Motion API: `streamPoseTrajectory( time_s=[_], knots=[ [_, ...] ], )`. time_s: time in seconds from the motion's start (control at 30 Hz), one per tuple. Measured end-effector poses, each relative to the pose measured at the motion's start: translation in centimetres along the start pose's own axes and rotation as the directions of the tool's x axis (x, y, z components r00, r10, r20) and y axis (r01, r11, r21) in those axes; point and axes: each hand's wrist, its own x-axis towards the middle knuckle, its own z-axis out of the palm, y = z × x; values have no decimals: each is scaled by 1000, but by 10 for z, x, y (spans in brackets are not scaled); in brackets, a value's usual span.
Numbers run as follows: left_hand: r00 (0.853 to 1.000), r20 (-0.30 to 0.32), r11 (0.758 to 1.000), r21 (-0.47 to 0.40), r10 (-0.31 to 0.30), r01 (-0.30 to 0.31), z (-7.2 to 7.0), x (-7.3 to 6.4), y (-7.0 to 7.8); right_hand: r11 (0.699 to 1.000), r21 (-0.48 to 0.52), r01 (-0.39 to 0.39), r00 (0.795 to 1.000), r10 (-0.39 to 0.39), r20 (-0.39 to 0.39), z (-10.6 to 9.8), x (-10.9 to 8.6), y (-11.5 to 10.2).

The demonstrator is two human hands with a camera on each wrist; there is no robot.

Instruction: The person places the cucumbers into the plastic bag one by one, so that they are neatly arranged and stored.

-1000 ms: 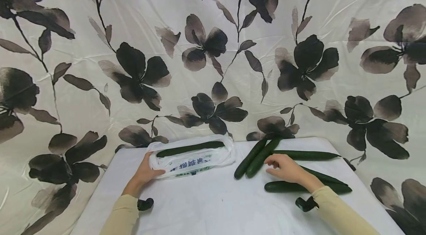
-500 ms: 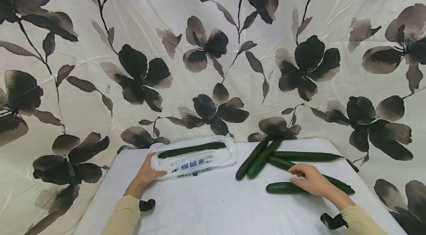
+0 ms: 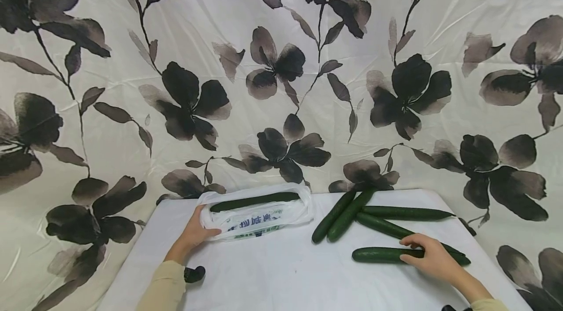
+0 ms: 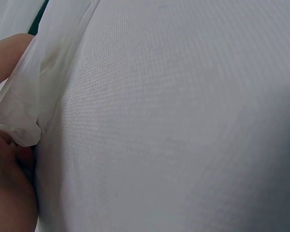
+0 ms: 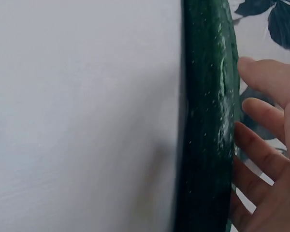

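My left hand [image 3: 193, 230] pinches the left end of a white plastic bag [image 3: 252, 228] with blue print; in the left wrist view the bag's edge [image 4: 26, 106] lies between thumb and fingers. A single cucumber [image 3: 255, 201] lies in the bag. Over the front cucumber [image 3: 378, 255] on the right side hovers my right hand [image 3: 433, 257], its fingers loosely bent. The right wrist view has that cucumber [image 5: 205, 116] close beside the fingertips; whether they touch it is hard to tell. Part of its right end is hidden by the hand.
Behind the right hand lies a slanting cucumber [image 3: 382, 225], and farther back another cucumber [image 3: 404, 212] lies crosswise. Two more, a left cucumber [image 3: 334, 215] and its neighbour [image 3: 352, 215], lean side by side. A floral curtain [image 3: 281, 81] hangs behind the white table [image 3: 281, 277].
My right hand has moved right and nearer the front, from above the middle cucumbers to the front one. The left hand stays at the bag, and the cucumbers lie as before.
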Motion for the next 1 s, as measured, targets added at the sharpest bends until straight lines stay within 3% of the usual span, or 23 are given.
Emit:
streamPoseTrajectory(
  time_s=[0.1,0.37,0.47,0.57,0.7,1.0],
  knots=[
    [1000,0,1000,7,-7,7,1,2,0,998,-11,-54,999,54,3,-1,-4,3],
    [1000,23,999,35,-21,20,-3,12,10,984,-48,-170,976,175,128,-9,-5,16],
    [999,32,997,71,-23,21,-5,13,13,988,-71,-139,983,146,108,-11,-6,20],
    [999,34,993,121,-18,14,-6,12,13,993,-110,-47,998,52,45,-9,-10,22],
    [1000,11,986,164,2,-4,-7,8,12,986,-156,52,998,-56,-23,-4,-15,24],
    [1000,-13,984,176,-6,8,-6,-3,9,988,-122,91,994,-99,-56,0,-23,14]
  ],
)
